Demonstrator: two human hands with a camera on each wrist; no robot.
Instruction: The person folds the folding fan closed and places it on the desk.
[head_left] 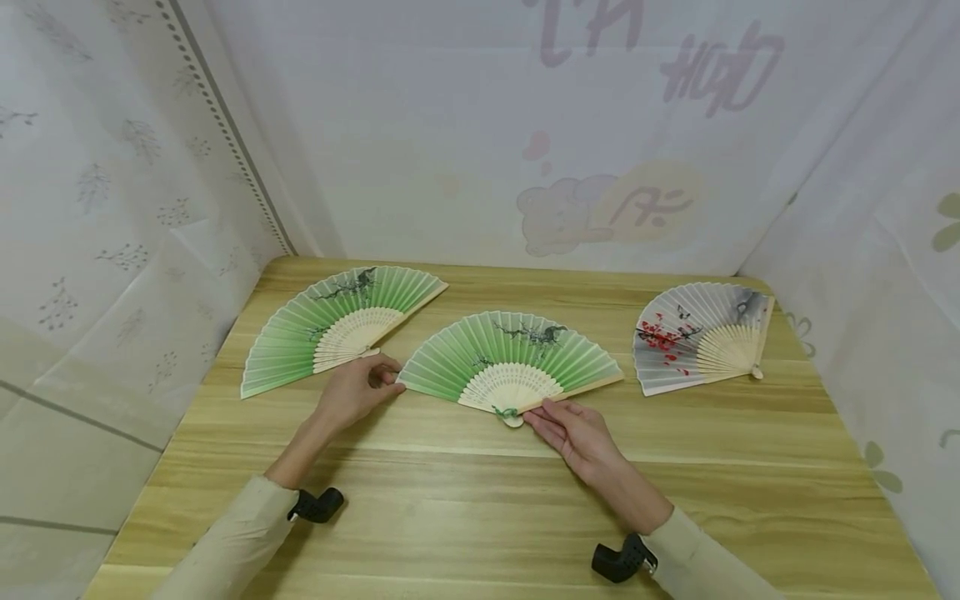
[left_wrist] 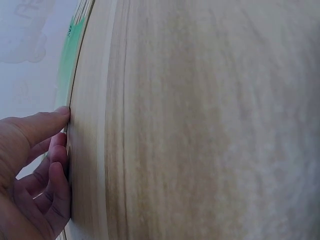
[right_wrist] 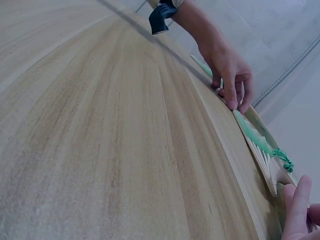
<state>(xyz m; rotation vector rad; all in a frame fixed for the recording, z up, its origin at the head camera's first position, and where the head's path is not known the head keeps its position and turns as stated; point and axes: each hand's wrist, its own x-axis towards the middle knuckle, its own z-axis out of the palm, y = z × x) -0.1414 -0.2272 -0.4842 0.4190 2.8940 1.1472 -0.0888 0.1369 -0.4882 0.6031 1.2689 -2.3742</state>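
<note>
A green folding fan (head_left: 498,350) lies spread in the middle of the table, with a dark branch print, pale slats and a green cord at its pivot. At its left end, my left hand (head_left: 358,387) pinches the edge between thumb and fingers. My right hand (head_left: 581,437) holds the right outer stick near the pivot, thumb on top. In the left wrist view, the left thumb rests on the fan's green edge (left_wrist: 70,55). The right wrist view has the left hand (right_wrist: 229,70) at the far end and the right hand (right_wrist: 298,212) by the pivot.
A second green folding fan (head_left: 341,321) lies spread at the back left, close to the left hand. On the right lies a grey fan (head_left: 697,337) with red blossoms, also spread. Patterned white cloth (head_left: 420,150) hangs behind the wooden table (head_left: 465,517) and at both sides.
</note>
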